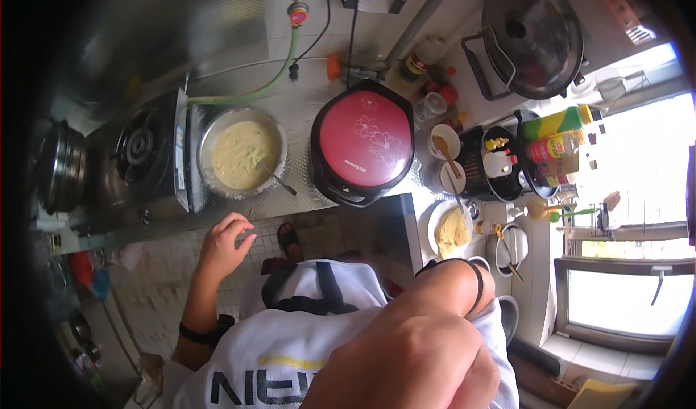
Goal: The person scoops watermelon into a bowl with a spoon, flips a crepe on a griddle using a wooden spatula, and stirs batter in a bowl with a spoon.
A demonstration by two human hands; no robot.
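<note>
Head view: left hand [223, 244], empty with fingers loosely curled, hovers at the counter [304, 192] edge just below the batter bowl [242, 152]; its spoon [274, 177] handle slants toward the hand; right hand [417, 358], a closed fist holding nothing visible, is farther off

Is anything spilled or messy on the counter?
Nothing looks spilled. The batter stays inside the metal bowl with a spoon leaning in it, the red electric pan is shut, and a flat cake sits on the white plate. The left hand is empty, curled near the counter's edge.
</note>
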